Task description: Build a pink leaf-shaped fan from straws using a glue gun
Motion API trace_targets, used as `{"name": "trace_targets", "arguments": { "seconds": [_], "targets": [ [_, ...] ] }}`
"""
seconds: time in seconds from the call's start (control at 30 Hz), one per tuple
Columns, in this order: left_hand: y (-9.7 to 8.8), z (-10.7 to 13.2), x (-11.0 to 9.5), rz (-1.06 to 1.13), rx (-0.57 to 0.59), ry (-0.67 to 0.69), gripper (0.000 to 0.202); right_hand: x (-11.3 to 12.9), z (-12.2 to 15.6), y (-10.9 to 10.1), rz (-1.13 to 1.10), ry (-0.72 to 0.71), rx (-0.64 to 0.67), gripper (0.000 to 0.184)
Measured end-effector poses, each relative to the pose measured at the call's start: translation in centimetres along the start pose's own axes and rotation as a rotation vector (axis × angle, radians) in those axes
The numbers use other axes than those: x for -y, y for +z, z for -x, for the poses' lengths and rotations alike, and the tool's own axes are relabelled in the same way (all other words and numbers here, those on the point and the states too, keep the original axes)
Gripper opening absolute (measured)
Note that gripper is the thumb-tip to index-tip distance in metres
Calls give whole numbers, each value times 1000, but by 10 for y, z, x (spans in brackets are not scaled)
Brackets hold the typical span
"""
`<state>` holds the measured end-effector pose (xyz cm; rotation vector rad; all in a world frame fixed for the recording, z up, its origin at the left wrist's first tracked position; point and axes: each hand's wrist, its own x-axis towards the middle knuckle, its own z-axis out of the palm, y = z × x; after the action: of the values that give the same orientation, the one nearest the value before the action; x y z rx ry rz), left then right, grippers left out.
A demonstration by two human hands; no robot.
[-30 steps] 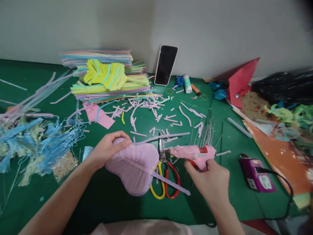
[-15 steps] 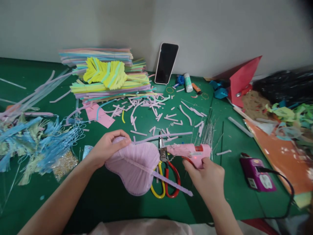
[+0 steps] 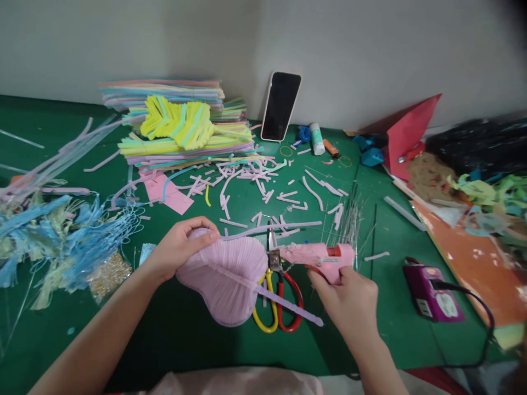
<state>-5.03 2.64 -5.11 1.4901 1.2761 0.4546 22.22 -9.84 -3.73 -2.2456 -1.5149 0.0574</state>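
My left hand (image 3: 187, 247) is closed on the upper left end of a lilac pipe-cleaner leaf (image 3: 230, 280), thumb on top. The leaf is tilted, and its twisted stem (image 3: 292, 307) points down to the right. In my right hand (image 3: 349, 296) is a pink glue gun (image 3: 315, 255), its handle gripped and a small red light showing. The gun's nozzle points left, close to the leaf's right edge; whether they touch I cannot tell. Scissors (image 3: 290, 302) with one yellow and one red handle lie under the stem and nozzle, partly covered.
Cut lilac pipe-cleaner pieces (image 3: 255, 175) litter the table (image 3: 197, 351). Behind them lie pipe-cleaner bundles (image 3: 189, 148) with a yellow-green leaf (image 3: 177, 123) on top. A phone (image 3: 281, 107) leans on the wall. Thin wires (image 3: 349, 219), a purple power box (image 3: 432, 293) and blue tassels (image 3: 82, 236) lie around.
The lilac leaf and its stem have shifted very slightly up and left. The glue gun has moved a touch left with them. Both grips are unchanged.
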Motion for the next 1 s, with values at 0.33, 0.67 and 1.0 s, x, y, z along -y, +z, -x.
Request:
{"name": "trace_targets", "arguments": {
  "seconds": [0.33,0.67,1.0],
  "targets": [
    [-3,3,-10,33,16,52,26,-37,-11,9,94,253,265,45],
    [-9,8,-32,-13,127,93,28,14,-29,-47,-83,-256,3,29],
    [-16,-5,-45,-17,243,268,30,44,-60,-35,-458,-415,731,23]
  ]
}}
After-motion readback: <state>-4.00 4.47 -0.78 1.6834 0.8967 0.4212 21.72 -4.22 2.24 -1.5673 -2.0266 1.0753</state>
